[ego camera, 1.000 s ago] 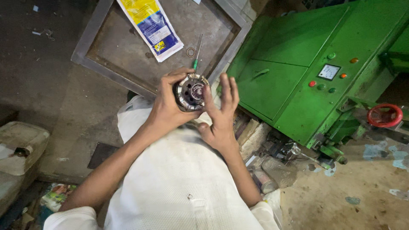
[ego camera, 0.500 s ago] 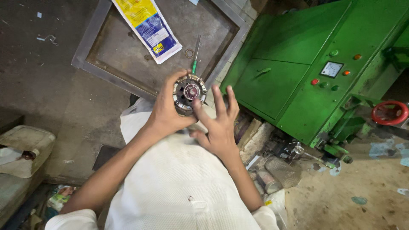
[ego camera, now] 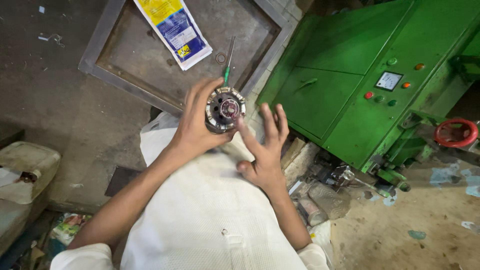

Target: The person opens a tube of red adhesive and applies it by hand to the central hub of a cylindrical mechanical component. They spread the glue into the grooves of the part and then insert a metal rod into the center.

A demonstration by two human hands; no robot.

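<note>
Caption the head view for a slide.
Left hand grips a round metal motor part; right hand open beside it, near a green machine.

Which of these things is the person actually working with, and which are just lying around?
In use:
left hand, gripping the round metal part
right hand, fingertip touching that part

Lying about:
screwdriver
yellow and blue packet
small ring
green machine
red handwheel

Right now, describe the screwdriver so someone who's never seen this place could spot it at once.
Start at the big green machine cabinet; left of it lies a flat grey metal tray on the floor. The screwdriver lies at the tray's right side, just above the left hand. Its thin steel shaft and green handle set it apart from the yellow-and-blue packet nearby.
</note>
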